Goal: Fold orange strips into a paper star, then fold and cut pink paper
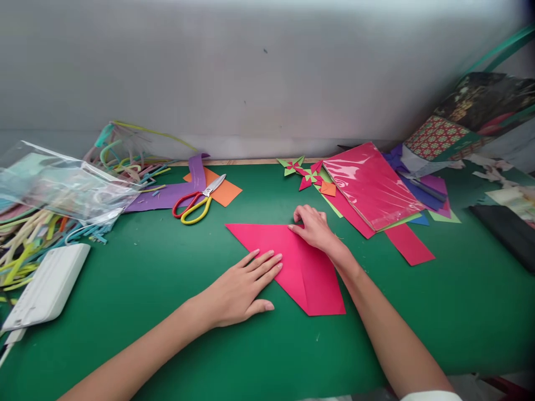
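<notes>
A pink-red sheet of paper [309, 273], folded along a slanting edge, lies on the green tabletop [150, 289]. A crease runs down its right part. My left hand [244, 287] is spread flat, its fingertips resting on the sheet's slanted lower-left edge and its thumb on the table. At the top edge of the paper is my right hand [312, 227], fingers curled, thumb and fingertips pressed on that edge. The curled fingers partly hide the paper's upper right side.
Red-and-yellow-handled scissors [196, 201] lie on purple paper [163, 196] and orange paper. Left are a white power bank [48, 284], pipe cleaners [25, 245] and a clear plastic bag [62, 184]. Right are paper flowers [310, 175], a pack of red paper [374, 186] and a black pouch [504, 234].
</notes>
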A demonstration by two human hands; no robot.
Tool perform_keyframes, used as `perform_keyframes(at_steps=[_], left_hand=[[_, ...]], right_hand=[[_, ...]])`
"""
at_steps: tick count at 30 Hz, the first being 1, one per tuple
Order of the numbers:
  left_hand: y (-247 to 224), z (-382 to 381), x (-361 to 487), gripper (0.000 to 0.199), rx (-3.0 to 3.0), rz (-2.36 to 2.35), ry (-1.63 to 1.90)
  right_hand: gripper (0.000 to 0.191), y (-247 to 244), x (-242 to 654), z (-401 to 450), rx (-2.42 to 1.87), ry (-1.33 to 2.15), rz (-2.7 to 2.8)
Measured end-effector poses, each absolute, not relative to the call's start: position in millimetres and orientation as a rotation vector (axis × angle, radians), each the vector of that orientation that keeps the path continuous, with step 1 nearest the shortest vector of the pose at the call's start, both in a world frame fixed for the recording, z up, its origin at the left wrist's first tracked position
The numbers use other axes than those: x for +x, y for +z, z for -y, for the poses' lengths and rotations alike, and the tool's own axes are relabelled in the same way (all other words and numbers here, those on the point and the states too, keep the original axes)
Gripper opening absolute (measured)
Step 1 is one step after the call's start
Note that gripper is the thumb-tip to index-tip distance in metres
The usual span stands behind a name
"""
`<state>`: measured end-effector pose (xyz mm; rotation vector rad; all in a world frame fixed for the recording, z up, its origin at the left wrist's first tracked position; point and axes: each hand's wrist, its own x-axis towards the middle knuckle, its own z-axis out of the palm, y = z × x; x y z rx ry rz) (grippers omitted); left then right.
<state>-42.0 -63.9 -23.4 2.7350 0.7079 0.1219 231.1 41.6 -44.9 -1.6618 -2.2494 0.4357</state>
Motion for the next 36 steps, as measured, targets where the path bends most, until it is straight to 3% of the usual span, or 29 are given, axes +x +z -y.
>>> perform_keyframes(at_steps=[12,25,36], left_hand=[[-29.3,54.4,-90.2,0.078,2.793,-1.013,0.103],[-39.5,9.6,-115.1,0.057,2.791,-1.37,0.178],[-34.3,4.2,-111.0,0.058,2.797,-1.551,0.189]], right_hand=[[0.017,-43.6,230.7,-40.1,-1.68,0.452,2.229],[0.015,-43.9,229.0,-40.2,-1.703,0.429,2.161],[0.017,-44.8,229.8,-39.5,-1.702,0.434,2.166]])
